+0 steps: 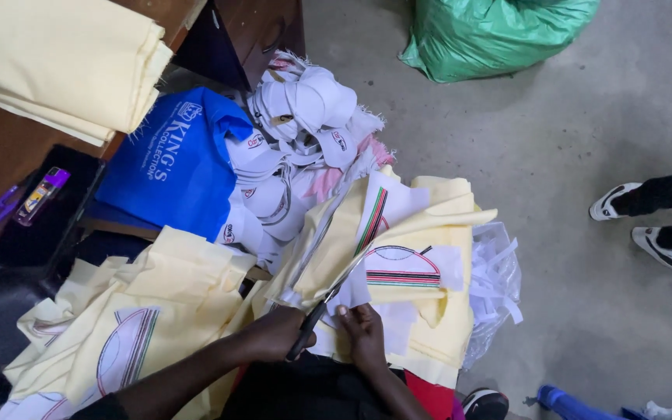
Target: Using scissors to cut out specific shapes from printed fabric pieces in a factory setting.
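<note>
Yellow cloth (429,233) is lying across my lap, near centre, with a white panel (410,268) carrying striped embroidery on top. My left hand (274,333) is closing around the scissors (314,317), blades pointing far and slightly right into the white backing. My right hand (361,330) is pinching the near edge of that backing, fingers narrow, keeping it flat just beside the blades.

I am judging the cloth as light, soft and floppy, likely to sag or bunch under the blades unless held taut. The white backing is looking thin and a bit stiffer, so gripping near the cut line, close to the embroidery, seems best.

More yellow pieces (118,327) are lying to the left. White caps (297,117) are piling up far centre beside a blue bag (173,155), and a green sack (491,31) is sitting far right. Someone's shoes (647,225) are showing at the right edge.
</note>
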